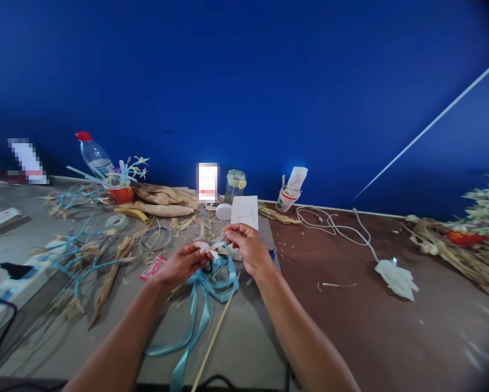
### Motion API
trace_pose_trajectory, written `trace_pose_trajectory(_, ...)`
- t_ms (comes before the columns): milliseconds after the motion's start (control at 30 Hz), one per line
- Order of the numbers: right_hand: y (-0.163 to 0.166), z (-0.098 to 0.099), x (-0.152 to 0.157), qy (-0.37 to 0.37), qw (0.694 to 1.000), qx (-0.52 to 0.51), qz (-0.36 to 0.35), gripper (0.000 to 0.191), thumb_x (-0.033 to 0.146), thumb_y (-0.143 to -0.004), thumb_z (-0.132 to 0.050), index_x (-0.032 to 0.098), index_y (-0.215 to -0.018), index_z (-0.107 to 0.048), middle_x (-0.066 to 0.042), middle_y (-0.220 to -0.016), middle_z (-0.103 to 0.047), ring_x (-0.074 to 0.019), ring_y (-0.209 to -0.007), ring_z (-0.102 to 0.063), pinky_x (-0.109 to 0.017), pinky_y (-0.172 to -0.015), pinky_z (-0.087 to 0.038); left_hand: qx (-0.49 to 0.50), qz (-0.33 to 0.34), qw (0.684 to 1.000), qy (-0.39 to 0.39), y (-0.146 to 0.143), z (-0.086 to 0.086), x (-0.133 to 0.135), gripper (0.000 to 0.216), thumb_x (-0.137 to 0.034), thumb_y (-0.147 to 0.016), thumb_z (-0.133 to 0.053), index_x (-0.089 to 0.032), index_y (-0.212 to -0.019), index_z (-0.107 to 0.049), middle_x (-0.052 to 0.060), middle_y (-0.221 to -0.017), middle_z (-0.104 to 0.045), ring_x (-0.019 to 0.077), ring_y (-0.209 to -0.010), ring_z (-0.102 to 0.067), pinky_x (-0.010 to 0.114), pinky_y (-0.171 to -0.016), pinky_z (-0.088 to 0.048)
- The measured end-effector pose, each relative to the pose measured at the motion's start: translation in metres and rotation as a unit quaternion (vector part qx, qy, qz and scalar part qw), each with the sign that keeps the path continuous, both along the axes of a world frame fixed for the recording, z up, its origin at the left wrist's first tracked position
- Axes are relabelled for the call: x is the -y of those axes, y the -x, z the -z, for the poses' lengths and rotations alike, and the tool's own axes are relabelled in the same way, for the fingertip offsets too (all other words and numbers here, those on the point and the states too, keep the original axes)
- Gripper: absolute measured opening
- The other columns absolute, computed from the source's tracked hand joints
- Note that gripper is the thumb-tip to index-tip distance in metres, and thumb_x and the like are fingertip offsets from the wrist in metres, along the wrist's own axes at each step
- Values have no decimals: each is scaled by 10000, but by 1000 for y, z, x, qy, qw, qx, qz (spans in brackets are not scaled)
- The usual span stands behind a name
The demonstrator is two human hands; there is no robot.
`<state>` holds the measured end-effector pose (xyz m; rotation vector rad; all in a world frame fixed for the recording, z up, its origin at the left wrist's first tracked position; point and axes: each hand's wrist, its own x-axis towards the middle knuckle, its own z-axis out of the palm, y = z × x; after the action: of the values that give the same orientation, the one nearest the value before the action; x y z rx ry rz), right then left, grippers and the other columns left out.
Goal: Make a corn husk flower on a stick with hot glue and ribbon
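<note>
Over the tabletop [244, 354], our left hand [187, 258] and right hand [246, 245] both have a closed grip, thumb against fingers, pinching a small pale strip [217, 247] held up between them. Blue ribbon [202, 321] hangs in loops just below our hands, its tails lying toward us beside a thin stick [215, 343]. Near our left hand we see a red packet [153, 268] with white print, too blurred for us to read. The power strip [28, 291] at far left bears blue-and-white labels, also illegible to us. Just beyond our right hand stands a white box [245, 209], with a thin dark line on its face. Behind it, to the right, a white cup [285, 202] shows a red rim and a green mark. The lit phone [207, 182] is pixelated, its text hidden; left of it, dry husks [162, 197] lie by a red cup [121, 194].
</note>
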<state>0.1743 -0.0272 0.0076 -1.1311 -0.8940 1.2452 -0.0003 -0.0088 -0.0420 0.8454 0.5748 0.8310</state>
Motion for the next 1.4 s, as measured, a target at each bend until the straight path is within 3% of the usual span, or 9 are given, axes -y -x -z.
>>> trace_pose_trajectory(167, 3, -5, 5, -30, 999, 16, -8, 124, 246, -610, -661, 165, -701, -685, 8, -611, -612, -88, -559, -481, -218, -559, -365, 2, 22, 999, -44, -2, -6, 3, 158, -250, -689, -720, -123, -749, -648, -2, -621, -508, 76, -567, -451, 200, -546, -374)
trace_pose_trajectory(467, 5, -7, 8, -39, 996, 72, -16, 117, 253, -628, -641, 171, -695, -690, 1, -609, -615, -114, -585, -500, -229, -577, -386, -9, -3, 999, -38, -2, -2, 3, 277, -231, -666, -736, -162, -921, -651, 13, -727, -569, 99, -618, -503, 215, -571, -392)
trace_pose_trajectory(900, 7, -7, 11, -40, 993, 106, -28, 102, 237, -645, -636, 176, -704, -693, -1, -661, -654, -125, -628, -552, -234, -619, -418, -28, -4, 998, -62, -4, -4, 4, 155, -278, -683, -721, -151, -754, -667, 11, -697, -550, 92, -623, -483, 211, -589, -390)
trace_pose_trajectory(1400, 12, -7, 14, -42, 994, 103, -19, 102, 241, -644, -638, 175, -703, -688, -9, -647, -657, -133, -616, -552, -239, -599, -419, -27, -11, 999, -43, -5, -2, 4, 192, -270, -647, -749, -133, -765, -683, 12, -647, -556, 96, -594, -489, 214, -577, -397)
